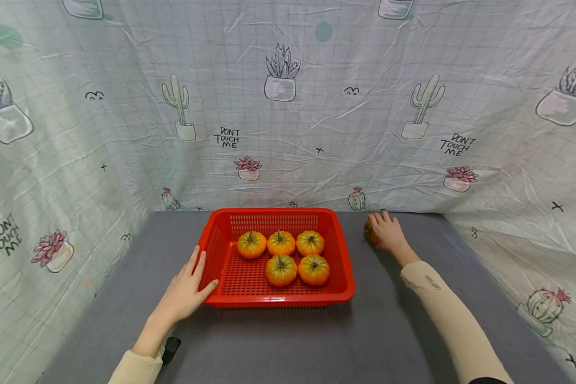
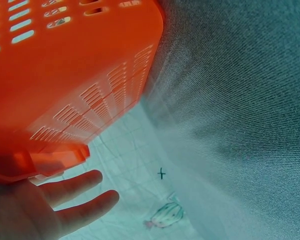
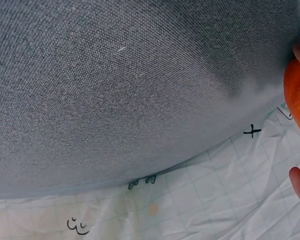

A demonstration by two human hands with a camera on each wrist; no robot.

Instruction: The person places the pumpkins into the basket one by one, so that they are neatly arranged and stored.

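Note:
A red plastic basket (image 1: pixel 278 300) with slotted walls stands on the grey table, holding several small orange-and-green pumpkins (image 1: pixel 281 270). My left hand (image 1: pixel 184 290) rests at the basket's left rim, its fingers straight and the thumb spread toward the front corner. In the left wrist view, two extended fingers (image 2: pixel 87 210) show beside the basket's rim (image 2: pixel 55 162). To the right of the basket, my right hand (image 1: pixel 388 232) holds another pumpkin (image 1: pixel 370 234) from above, partly covering it. The right wrist view catches only the edge of this orange pumpkin (image 3: pixel 299 95), between thumb and fingers.
The grey cloth-covered table (image 1: pixel 288 346) ends at a hanging curtain (image 1: pixel 317 176) printed with potted plants, which also encloses both sides. A small black object (image 1: pixel 170 349) shows beside the left wrist.

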